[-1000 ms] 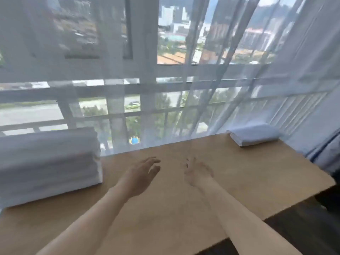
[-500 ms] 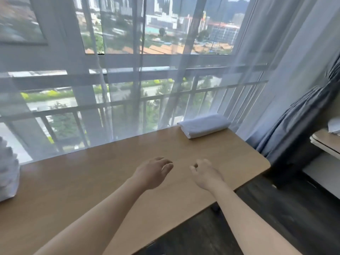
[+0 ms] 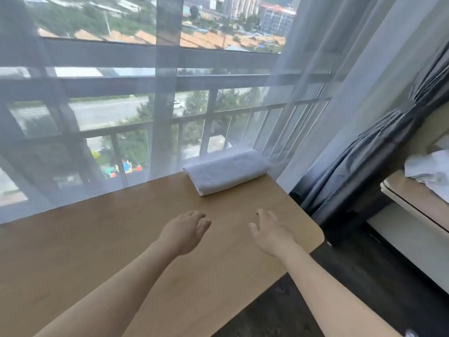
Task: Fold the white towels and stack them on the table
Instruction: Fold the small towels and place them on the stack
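1. Folded towel (image 3: 227, 171): at the desk's (image 3: 121, 239) far right corner, ahead of both your hands, long axis along the far edge.
2. Right hand (image 3: 273, 235): fingers spread, empty; probably the nearer one.
3. Left hand (image 3: 184, 231): relaxed, empty.

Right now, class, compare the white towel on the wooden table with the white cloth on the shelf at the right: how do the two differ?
The folded towel is a neat, smooth bundle; the crumpled cloth lies loose and wrinkled. The folded towel sits on the table by the sheer curtain; the crumpled cloth sits on a separate shelf beyond the dark curtain. The folded towel shows whole; the crumpled cloth is cut off by the frame. Both are white, and neither is touched.
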`<state>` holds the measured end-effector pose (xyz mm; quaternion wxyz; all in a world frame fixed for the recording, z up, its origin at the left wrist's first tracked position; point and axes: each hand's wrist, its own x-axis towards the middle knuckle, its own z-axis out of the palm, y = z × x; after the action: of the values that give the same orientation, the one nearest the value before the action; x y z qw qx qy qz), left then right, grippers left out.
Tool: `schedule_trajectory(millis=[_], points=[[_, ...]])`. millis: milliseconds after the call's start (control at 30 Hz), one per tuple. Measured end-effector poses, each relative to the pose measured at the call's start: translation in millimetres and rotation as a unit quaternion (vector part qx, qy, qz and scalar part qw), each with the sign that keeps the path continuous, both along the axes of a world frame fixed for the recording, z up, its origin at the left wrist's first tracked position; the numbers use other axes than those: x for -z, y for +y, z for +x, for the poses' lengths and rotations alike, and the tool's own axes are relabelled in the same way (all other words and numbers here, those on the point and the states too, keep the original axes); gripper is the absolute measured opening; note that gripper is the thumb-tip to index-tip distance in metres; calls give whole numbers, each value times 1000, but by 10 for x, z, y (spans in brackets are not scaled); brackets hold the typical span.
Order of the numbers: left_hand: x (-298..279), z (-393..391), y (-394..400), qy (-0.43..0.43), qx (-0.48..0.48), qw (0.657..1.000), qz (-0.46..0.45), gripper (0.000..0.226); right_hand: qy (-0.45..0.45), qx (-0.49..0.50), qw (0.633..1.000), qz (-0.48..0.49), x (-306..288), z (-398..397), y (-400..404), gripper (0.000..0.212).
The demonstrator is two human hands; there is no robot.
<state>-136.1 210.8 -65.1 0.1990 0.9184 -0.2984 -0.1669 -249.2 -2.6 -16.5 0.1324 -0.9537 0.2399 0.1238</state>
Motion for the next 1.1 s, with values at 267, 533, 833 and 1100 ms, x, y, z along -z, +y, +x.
schedule_trajectory(millis=[267,533,833,1100], points=[[131,510,-898,-14,-46,999,11,54,-15,-31,999,24,267,729,-913,56],[521,1124,-1835,-16,-170,985,26,57,-48,-92,991,83,676,1747,-2028,57],[1126,1654,-2462,-76,-167,983,-2,68,-109,-279,950,89,1370,2685,-2672,71],[1337,1882,-2567,-151,-168,972,63,84,-123,-391,911,53,1824,3130,-2702,91]])
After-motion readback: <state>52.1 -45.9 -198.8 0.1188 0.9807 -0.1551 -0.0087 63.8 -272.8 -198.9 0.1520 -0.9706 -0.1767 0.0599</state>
